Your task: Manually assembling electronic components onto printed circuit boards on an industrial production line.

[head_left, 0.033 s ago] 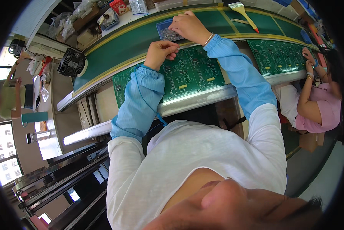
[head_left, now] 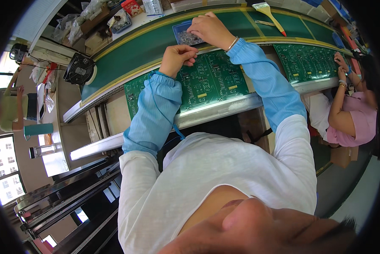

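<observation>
My left hand [head_left: 175, 60] hovers over the far edge of a green circuit board panel [head_left: 215, 86], thumb and fingers pinched together. A tiny pale bit shows at its fingertips, too small to name. Beyond it, my right hand [head_left: 213, 32] bends over a small blue tray [head_left: 176, 29] of tiny metallic parts [head_left: 188, 38]. Its fingers are drawn together, tips down at the tray's right side; whatever they grip is hidden. The panel carries digit displays and yellow components and lies on a metal rail [head_left: 219, 107]. My sleeves wear blue covers.
A green belt [head_left: 143, 48] runs behind the rail, with a brush [head_left: 271, 19] at the far right and a black fan [head_left: 79, 69] at the left. Another board panel [head_left: 304, 63] lies to the right, where a co-worker's hands [head_left: 341, 67] are. Bagged parts [head_left: 73, 29] crowd the back left.
My right hand has shifted very slightly to the right over the tray. My left hand holds the same place.
</observation>
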`<action>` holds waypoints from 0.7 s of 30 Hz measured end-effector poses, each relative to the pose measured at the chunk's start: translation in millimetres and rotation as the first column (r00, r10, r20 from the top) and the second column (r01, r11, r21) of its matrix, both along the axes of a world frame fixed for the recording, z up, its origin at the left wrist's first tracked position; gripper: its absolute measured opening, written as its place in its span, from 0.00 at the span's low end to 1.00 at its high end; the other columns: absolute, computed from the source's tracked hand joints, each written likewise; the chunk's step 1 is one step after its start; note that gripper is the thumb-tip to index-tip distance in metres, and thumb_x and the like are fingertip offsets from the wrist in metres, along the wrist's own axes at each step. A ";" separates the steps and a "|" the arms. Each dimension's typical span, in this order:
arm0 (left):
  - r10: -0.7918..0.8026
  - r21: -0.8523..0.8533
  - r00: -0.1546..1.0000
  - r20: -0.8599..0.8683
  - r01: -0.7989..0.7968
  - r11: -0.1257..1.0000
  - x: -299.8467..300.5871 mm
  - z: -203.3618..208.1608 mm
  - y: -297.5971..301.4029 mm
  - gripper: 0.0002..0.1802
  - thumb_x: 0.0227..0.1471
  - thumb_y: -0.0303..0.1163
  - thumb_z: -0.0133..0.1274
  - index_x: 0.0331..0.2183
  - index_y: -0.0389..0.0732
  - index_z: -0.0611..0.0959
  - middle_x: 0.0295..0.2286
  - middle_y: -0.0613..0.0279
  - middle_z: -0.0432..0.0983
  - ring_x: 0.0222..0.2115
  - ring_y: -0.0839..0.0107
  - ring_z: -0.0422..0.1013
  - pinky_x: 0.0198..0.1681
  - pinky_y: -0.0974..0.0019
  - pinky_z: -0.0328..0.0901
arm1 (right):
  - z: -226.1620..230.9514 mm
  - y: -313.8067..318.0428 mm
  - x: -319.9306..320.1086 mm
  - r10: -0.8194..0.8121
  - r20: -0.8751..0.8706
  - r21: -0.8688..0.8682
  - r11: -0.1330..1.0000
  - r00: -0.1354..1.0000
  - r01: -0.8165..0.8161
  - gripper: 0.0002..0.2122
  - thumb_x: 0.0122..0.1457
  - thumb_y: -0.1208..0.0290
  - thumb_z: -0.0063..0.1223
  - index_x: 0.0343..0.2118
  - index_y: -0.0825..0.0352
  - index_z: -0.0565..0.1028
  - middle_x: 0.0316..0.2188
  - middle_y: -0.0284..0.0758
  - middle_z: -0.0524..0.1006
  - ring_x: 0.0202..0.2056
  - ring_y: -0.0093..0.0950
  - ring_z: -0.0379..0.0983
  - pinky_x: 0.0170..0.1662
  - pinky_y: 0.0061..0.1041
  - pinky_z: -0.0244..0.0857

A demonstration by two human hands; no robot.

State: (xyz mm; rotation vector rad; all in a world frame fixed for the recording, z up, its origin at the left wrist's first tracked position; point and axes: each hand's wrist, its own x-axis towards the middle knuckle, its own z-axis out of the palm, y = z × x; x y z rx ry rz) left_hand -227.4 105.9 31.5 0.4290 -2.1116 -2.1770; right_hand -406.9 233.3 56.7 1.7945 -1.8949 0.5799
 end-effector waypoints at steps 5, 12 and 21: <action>0.015 -0.025 0.999 -0.029 -0.016 1.000 0.7 -3.0 3.0 0.07 0.58 0.23 0.58 0.39 0.32 0.86 0.31 0.61 0.82 0.27 0.77 0.77 0.29 0.74 0.73 | 8.7 39.9 5.4 0.016 0.272 -0.056 0.998 0.962 -0.001 0.06 0.61 0.65 0.57 0.35 0.60 0.81 0.34 0.30 0.80 0.37 0.34 0.77 0.41 0.34 0.65; 0.054 -0.582 0.998 -0.043 -0.069 0.810 -5.8 -14.3 29.1 0.05 0.54 0.27 0.61 0.33 0.35 0.86 0.26 0.57 0.82 0.26 0.69 0.78 0.27 0.65 0.71 | -16.4 108.6 -12.4 -0.063 0.624 -0.031 0.994 0.779 0.106 0.07 0.62 0.69 0.59 0.39 0.66 0.80 0.31 0.35 0.82 0.32 0.31 0.79 0.36 0.28 0.72; 0.050 -0.876 0.983 -0.176 -0.180 0.447 -12.3 -21.2 36.3 0.08 0.53 0.36 0.60 0.31 0.42 0.85 0.31 0.53 0.82 0.34 0.49 0.78 0.35 0.49 0.70 | -35.8 122.0 -32.4 -0.161 0.662 0.043 0.983 0.732 0.177 0.07 0.62 0.69 0.59 0.39 0.66 0.81 0.32 0.37 0.82 0.33 0.30 0.80 0.38 0.27 0.73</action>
